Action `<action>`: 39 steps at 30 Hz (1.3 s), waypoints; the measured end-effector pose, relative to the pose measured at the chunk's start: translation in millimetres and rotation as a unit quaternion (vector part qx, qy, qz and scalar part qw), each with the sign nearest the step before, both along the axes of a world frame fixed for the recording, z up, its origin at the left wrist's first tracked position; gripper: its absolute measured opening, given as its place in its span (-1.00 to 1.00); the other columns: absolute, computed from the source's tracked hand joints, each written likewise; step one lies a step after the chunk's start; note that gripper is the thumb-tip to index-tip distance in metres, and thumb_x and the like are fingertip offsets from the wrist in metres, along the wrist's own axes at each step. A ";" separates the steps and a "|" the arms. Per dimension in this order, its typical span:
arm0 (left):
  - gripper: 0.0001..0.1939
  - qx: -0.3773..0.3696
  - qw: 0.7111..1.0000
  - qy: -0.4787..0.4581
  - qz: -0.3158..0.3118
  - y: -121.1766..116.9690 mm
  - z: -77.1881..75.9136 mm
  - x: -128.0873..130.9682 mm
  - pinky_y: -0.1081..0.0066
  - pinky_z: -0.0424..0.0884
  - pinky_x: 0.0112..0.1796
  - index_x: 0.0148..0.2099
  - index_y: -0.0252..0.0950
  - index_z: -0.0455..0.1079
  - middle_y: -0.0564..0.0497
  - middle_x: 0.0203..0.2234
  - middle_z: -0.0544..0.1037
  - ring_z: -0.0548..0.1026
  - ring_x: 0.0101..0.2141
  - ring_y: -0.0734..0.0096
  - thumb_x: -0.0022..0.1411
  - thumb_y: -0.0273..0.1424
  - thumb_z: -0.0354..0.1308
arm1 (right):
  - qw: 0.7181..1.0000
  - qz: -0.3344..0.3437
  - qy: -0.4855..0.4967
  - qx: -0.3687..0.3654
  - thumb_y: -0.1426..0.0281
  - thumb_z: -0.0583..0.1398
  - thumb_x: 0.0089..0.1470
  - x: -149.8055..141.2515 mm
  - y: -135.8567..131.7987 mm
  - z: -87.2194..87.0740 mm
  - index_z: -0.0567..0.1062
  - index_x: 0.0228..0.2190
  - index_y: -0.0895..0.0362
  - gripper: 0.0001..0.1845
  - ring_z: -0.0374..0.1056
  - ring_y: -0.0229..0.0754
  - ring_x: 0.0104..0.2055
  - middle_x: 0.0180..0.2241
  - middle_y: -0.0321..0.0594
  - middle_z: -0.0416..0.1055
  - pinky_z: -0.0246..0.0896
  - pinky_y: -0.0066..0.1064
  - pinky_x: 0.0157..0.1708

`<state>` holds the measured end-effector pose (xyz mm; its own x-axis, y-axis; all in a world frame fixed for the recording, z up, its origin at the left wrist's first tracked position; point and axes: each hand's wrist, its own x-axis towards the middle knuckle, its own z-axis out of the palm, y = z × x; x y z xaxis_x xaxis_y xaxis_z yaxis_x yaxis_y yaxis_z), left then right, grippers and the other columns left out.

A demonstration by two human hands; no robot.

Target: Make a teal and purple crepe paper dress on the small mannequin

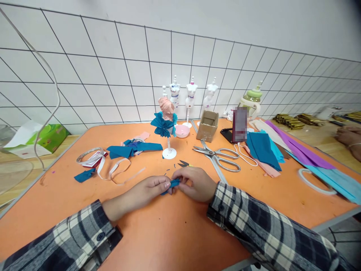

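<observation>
Between my two hands, low over the orange table (141, 233), is a small folded piece of blue crepe paper (175, 183). My left hand (153, 189) pinches its left end between thumb and fingers. From the other side, my right hand (197, 183) grips its right end with closed fingertips. Just beyond them lie small scissors (184, 163) with dark blades, partly hidden by my right hand, and a few blue scraps. Behind these stands a mini dress form (166, 107) on a white stand, wrapped in pink and blue crepe paper with a pleated blue skirt.
Large metal scissors (218, 154) lie right of centre. Blue paper strips (134, 148) and white ribbon (115, 169) spread leftward. At the back are a cardboard box (208, 126), a pink bowl (182, 131) and a phone (239, 126). Another person's hand (351, 137) rests far right.
</observation>
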<state>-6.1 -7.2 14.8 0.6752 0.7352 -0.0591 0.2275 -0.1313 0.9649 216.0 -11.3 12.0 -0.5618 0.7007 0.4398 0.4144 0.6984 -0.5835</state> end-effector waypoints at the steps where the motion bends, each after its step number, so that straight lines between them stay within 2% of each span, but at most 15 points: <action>1: -0.59 -0.010 1.000 -0.006 0.026 1.2 -1.9 -1.2 0.38 0.34 -0.18 -0.29 -0.24 0.55 -0.03 -0.36 0.57 0.45 -0.29 0.29 0.30 -0.02 0.08 | 0.999 -0.045 -0.010 0.005 0.39 0.18 0.16 1.1 1.0 0.6 0.46 -0.15 0.09 -0.81 0.43 -0.20 -0.23 -0.25 -0.21 0.53 0.27 -0.39 -0.18; 3: -0.59 -0.030 0.996 -0.032 0.081 3.4 -6.4 -3.5 0.36 0.33 -0.17 -0.29 -0.25 0.54 -0.05 -0.35 0.57 0.46 -0.28 0.27 0.31 -0.04 0.08 | 0.985 -0.155 -0.073 0.030 0.32 0.19 0.16 4.7 3.9 1.8 0.43 -0.13 0.12 -0.76 0.38 -0.10 -0.12 -0.19 -0.12 0.49 0.24 -0.29 -0.10; 5: -0.59 -0.041 0.988 -0.068 0.130 4.5 -10.7 -4.9 0.34 0.34 -0.18 -0.32 -0.26 0.53 -0.07 -0.38 0.56 0.46 -0.29 0.26 0.32 -0.06 0.07 | 0.948 -0.258 -0.179 0.048 0.18 0.21 0.15 9.1 6.9 1.6 0.44 -0.19 0.16 -0.69 0.31 0.05 -0.06 -0.18 0.00 0.45 0.20 -0.17 -0.07; 6: -0.58 -0.044 0.984 -0.085 0.148 4.6 -12.1 -5.0 0.34 0.34 -0.19 -0.34 -0.27 0.52 -0.07 -0.40 0.55 0.46 -0.30 0.26 0.33 -0.05 0.06 | 0.927 -0.292 -0.232 0.046 0.13 0.21 0.14 11.0 8.2 0.7 0.45 -0.22 0.18 -0.64 0.30 0.10 -0.05 -0.19 0.04 0.43 0.19 -0.13 -0.08; 8: -0.56 -0.052 0.979 -0.103 0.169 3.9 -13.0 -4.2 0.35 0.34 -0.21 -0.37 -0.28 0.51 -0.08 -0.41 0.55 0.46 -0.28 0.25 0.32 -0.04 0.06 | 0.900 -0.313 -0.302 0.021 0.11 0.21 0.13 13.7 10.5 -2.3 0.44 -0.26 0.20 -0.62 0.30 0.13 -0.07 -0.20 0.07 0.41 0.19 -0.12 -0.12; 10: -0.56 -0.060 0.976 -0.114 0.178 2.5 -12.0 -2.7 0.35 0.35 -0.19 -0.39 -0.28 0.51 -0.09 -0.38 0.56 0.48 -0.24 0.22 0.30 -0.03 0.09 | 0.899 -0.299 -0.321 -0.015 0.16 0.21 0.15 14.8 12.8 -5.6 0.43 -0.26 0.19 -0.67 0.32 0.11 -0.09 -0.20 0.04 0.42 0.18 -0.17 -0.16; 13: -0.57 -0.065 0.972 -0.127 0.188 0.8 -10.0 -1.6 0.37 0.35 -0.20 -0.44 -0.26 0.50 -0.10 -0.40 0.57 0.49 -0.19 0.20 0.30 -0.05 0.11 | 0.912 -0.277 -0.293 -0.068 0.28 0.18 0.18 13.8 15.4 -6.3 0.38 -0.27 0.16 -0.81 0.36 0.02 -0.15 -0.21 -0.03 0.44 0.14 -0.29 -0.27; 15: -0.56 -0.065 0.968 -0.137 0.199 0.7 -10.1 -2.2 0.39 0.34 -0.20 -0.49 -0.26 0.46 -0.08 -0.43 0.55 0.48 -0.17 0.20 0.31 -0.08 0.10 | 0.923 -0.270 -0.255 -0.096 0.39 0.09 0.24 11.2 14.1 -3.2 0.34 -0.26 0.14 -0.92 0.39 -0.05 -0.23 -0.25 -0.06 0.45 0.08 -0.34 -0.35; 17: -0.57 -0.061 0.964 -0.149 0.214 1.4 -11.0 -3.6 0.40 0.33 -0.21 -0.50 -0.26 0.44 -0.04 -0.47 0.53 0.48 -0.20 0.24 0.31 -0.10 0.12 | 0.944 -0.248 -0.184 -0.118 0.45 0.01 0.27 6.5 8.7 1.4 0.29 -0.17 0.13 -0.89 0.39 -0.11 -0.31 -0.31 -0.14 0.46 0.03 -0.38 -0.38; 20: -0.63 -0.025 0.962 -0.126 0.239 3.3 -11.5 -5.7 0.40 0.32 -0.28 -0.43 -0.25 0.46 0.01 -0.50 0.52 0.46 -0.36 0.32 0.29 -0.10 0.13 | 0.969 -0.172 -0.082 -0.155 0.35 0.03 0.29 -3.7 -5.0 6.1 0.19 -0.01 0.10 -0.75 0.36 -0.15 -0.39 -0.41 -0.29 0.43 0.01 -0.41 -0.40; 22: -0.65 0.022 0.964 -0.084 0.252 4.1 -10.1 -5.7 0.40 0.30 -0.31 -0.40 -0.24 0.49 0.01 -0.47 0.55 0.43 -0.41 0.34 0.28 -0.10 0.14 | 0.973 -0.129 -0.059 -0.181 0.24 -0.01 0.32 -10.7 -13.7 5.4 0.22 -0.06 0.08 -0.77 0.33 -0.16 -0.40 -0.41 -0.30 0.40 0.02 -0.41 -0.39; 27: -0.67 0.120 0.957 -0.013 0.263 1.4 -3.3 -0.5 0.41 0.31 -0.29 -0.41 -0.24 0.51 0.02 -0.49 0.55 0.44 -0.41 0.32 0.25 -0.12 0.17 | 0.968 -0.121 -0.030 -0.216 0.24 -0.04 0.32 -19.9 -20.4 -3.8 0.21 -0.21 0.09 -0.82 0.29 -0.17 -0.37 -0.36 -0.23 0.37 0.06 -0.39 -0.35; 31: -0.69 0.138 0.956 -0.003 0.259 -1.6 -2.0 1.5 0.42 0.33 -0.32 -0.39 -0.24 0.51 0.04 -0.51 0.55 0.44 -0.44 0.34 0.24 -0.13 0.16 | 0.970 -0.099 -0.003 -0.222 0.24 -0.03 0.31 -19.3 -18.9 -5.1 0.18 -0.19 0.07 -0.84 0.25 -0.20 -0.38 -0.34 -0.26 0.34 0.06 -0.41 -0.36; 39: -0.66 0.172 0.945 0.034 0.276 -2.2 -3.5 1.4 0.40 0.37 -0.28 -0.35 -0.26 0.50 0.01 -0.45 0.59 0.49 -0.39 0.32 0.27 -0.13 0.09 | 0.968 -0.075 -0.029 -0.237 0.20 -0.05 0.30 -18.8 -20.8 -1.1 0.15 -0.19 0.07 -0.80 0.25 -0.17 -0.35 -0.34 -0.26 0.30 0.06 -0.37 -0.32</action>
<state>-4.7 -9.4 11.4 0.1855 0.9582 0.2180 0.4133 -0.2773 0.8673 197.2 -32.1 10.9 -0.4520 0.8918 0.0200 0.5322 0.2876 -0.7963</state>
